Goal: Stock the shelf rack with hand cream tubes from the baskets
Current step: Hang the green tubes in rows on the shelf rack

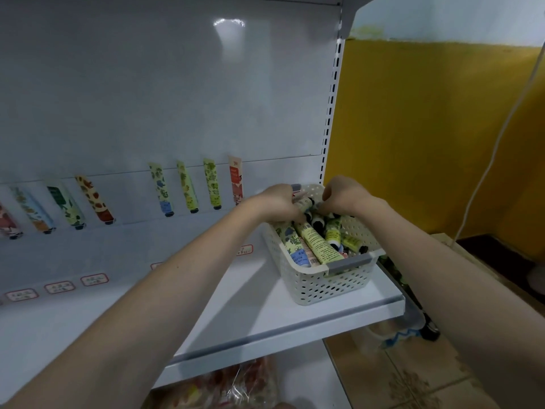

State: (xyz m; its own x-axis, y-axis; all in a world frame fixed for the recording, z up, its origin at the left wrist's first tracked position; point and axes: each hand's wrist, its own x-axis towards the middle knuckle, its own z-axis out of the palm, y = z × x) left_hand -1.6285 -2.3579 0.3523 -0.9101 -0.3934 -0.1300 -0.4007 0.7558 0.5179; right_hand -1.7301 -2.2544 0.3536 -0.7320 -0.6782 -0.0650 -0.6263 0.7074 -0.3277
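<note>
A cream perforated basket stands at the right end of the white shelf, filled with several hand cream tubes. Both my hands reach into its far end. My left hand has its fingers curled down among the tubes, around a pale tube with a black cap. My right hand is curled over the same spot, and its fingertips are hidden, so what they hold is unclear. Several tubes lean upright against the rack's back panel in a row.
Red-framed price labels lie on the shelf in front of the leaning tubes. Packaged goods sit on the shelf below. A yellow wall, a white cable and a tiled floor lie to the right.
</note>
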